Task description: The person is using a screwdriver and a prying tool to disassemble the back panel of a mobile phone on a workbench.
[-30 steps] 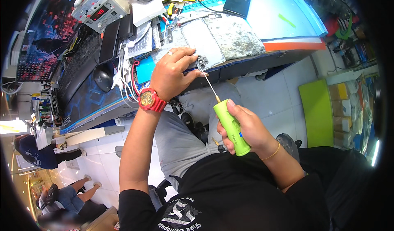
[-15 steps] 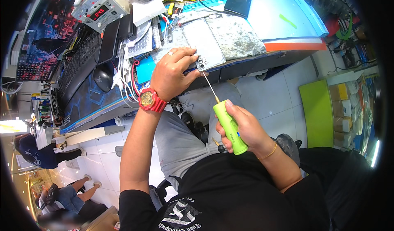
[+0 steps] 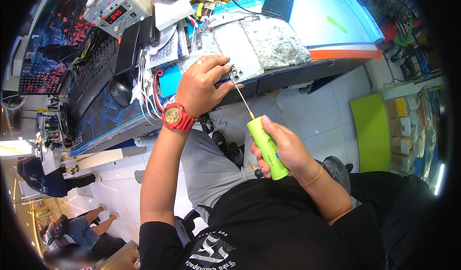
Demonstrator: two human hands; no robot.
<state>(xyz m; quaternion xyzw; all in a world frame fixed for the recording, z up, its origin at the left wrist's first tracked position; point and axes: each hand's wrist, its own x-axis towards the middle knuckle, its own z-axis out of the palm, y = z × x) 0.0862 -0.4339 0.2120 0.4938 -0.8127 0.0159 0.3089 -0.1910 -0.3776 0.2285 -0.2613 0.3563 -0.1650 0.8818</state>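
My left hand (image 3: pixel 204 83), wearing a red watch and a ring, grips the near left corner of a silvery-white phone (image 3: pixel 242 49), which lies back up with its camera cluster near me. My fingertips press beside the cameras and my thumb is at the edge. My right hand (image 3: pixel 283 150) is closed round a lime-green tool (image 3: pixel 264 145) with a long, thin metal shaft. The shaft reaches the phone's near edge beside the cameras and my left thumb; exact contact at the tip is too small to tell. A mottled grey slab (image 3: pixel 273 42) lies under the phone.
A cluttered bench holds a power supply (image 3: pixel 108 15), monitor (image 3: pixel 48 54), keyboard, mouse (image 3: pixel 120 90), cables, papers, dark phones (image 3: pixel 278 1) and a pale blue mat (image 3: pixel 336 13). A green panel (image 3: pixel 367 133) stands right. Two other people (image 3: pixel 41 179) are at lower left.
My right hand and the tool's green handle have shifted slightly left and upward, changing the shaft's angle a little. My left hand and the phone stay in place.
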